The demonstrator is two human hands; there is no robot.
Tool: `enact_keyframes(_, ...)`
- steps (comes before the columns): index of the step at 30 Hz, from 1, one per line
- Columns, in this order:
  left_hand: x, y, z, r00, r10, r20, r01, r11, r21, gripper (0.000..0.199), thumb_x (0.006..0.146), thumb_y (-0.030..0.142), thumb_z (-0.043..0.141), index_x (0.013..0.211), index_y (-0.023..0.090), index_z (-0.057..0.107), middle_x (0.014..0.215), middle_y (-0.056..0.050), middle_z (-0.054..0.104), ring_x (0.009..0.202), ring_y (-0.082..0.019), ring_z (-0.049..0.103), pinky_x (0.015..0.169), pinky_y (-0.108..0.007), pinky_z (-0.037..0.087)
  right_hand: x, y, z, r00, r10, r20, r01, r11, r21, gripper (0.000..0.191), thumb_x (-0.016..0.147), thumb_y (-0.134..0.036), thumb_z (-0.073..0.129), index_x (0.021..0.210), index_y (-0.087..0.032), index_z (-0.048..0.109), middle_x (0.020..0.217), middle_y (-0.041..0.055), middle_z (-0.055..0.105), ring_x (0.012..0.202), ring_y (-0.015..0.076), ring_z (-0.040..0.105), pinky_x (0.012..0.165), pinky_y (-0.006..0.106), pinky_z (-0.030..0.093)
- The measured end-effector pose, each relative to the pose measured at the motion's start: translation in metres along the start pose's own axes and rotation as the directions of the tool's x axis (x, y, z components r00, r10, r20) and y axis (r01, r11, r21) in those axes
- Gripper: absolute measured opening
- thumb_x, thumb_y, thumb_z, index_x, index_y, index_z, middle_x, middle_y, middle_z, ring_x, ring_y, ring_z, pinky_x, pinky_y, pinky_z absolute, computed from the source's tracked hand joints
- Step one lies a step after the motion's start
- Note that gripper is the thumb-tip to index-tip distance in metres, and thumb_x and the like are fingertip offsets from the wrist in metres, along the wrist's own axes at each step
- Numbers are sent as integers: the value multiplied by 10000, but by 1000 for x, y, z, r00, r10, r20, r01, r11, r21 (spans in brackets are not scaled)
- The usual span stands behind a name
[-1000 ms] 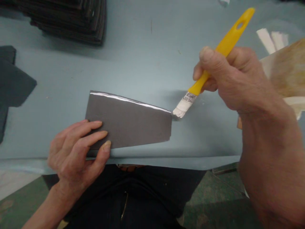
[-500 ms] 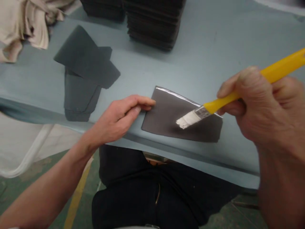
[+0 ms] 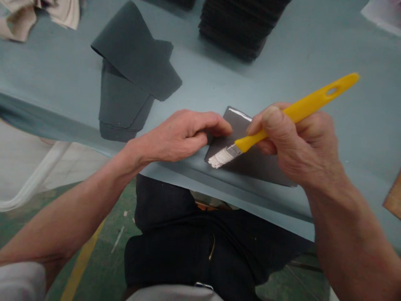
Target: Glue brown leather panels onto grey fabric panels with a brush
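Note:
A dark grey rectangular piece (image 3: 263,163) lies near the table's front edge, with a glossy white strip along its far edge. My left hand (image 3: 194,133) rests its fingertips on the left end of that piece, fingers stretched and slightly bent, gripping nothing. In my right hand (image 3: 300,142) is a paintbrush (image 3: 319,96) with a yellow handle, pinched between thumb and fingers. White stuff coats its bristles, which are over the near left corner of the piece; whether they touch it I cannot tell. My right hand hides the piece's far right part.
Loose dark grey sheets (image 3: 125,96) overlap on the left of the blue-grey table (image 3: 313,54). A tall stack of dark pieces (image 3: 241,25) stands at the back. Beige cloth (image 3: 62,12) lies far left, and a brown block (image 3: 394,198) shows at the right edge.
My right hand has brought the brush leftward over the piece, from its middle to its near left corner. My left hand stays at its left end. The camera view has shifted.

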State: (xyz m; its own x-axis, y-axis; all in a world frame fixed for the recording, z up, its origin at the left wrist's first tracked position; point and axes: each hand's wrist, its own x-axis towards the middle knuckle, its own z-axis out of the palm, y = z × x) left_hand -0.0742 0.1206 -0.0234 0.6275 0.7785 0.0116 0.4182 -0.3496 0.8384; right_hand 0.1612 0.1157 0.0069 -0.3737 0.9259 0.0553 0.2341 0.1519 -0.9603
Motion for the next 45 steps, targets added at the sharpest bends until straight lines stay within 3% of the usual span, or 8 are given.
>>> enact_keyframes(14,-5,-9,10,996,-2,-88,2,1000,-4,581,802,107,452,1266,270,761,1233,24,821,1141,-234,777,1059,-362,568,9,6,1,996,33,81,-25,995,-98,514,992,-724,664,755,-268,694,584,-42,453,525,121,393,483,305,293)
enact_keyframes(19,-6,-8,10,995,-20,-101,21,1000,3,559,810,117,460,1254,261,768,1177,12,825,1086,-236,783,1053,-377,573,8,6,0,997,18,70,-15,999,-45,532,985,-707,687,720,-247,693,608,-37,453,549,110,382,494,301,280)
enact_keyframes(25,-5,-9,11,991,-27,-128,31,999,24,564,806,111,459,1248,250,779,1157,6,823,1092,-244,789,1059,-398,597,5,10,-9,996,49,70,-49,999,-9,559,908,-754,731,734,-224,704,581,-44,448,528,90,378,476,293,268)
enact_keyframes(32,-5,-9,13,990,1,-142,8,998,61,530,832,124,462,1240,246,779,1214,15,819,1126,-210,787,1080,-364,616,1,16,-21,993,31,110,-25,998,-54,550,988,-724,659,778,-219,711,589,-36,443,524,91,376,471,287,260)
enact_keyframes(39,-9,-5,19,982,-23,-188,46,992,121,497,880,142,482,1271,237,775,1231,1,824,1111,-217,793,1032,-346,637,-2,21,-33,993,3,120,6,998,-70,557,987,-734,648,773,-224,716,597,-35,470,534,90,392,494,296,310)
enact_keyframes(45,-12,-4,25,974,42,-223,8,976,218,469,929,129,481,1267,262,778,1230,18,834,1080,-199,803,951,-309,627,-4,23,-42,994,20,107,-9,995,-97,591,957,-785,638,760,-234,723,598,-24,482,541,103,403,505,309,334)
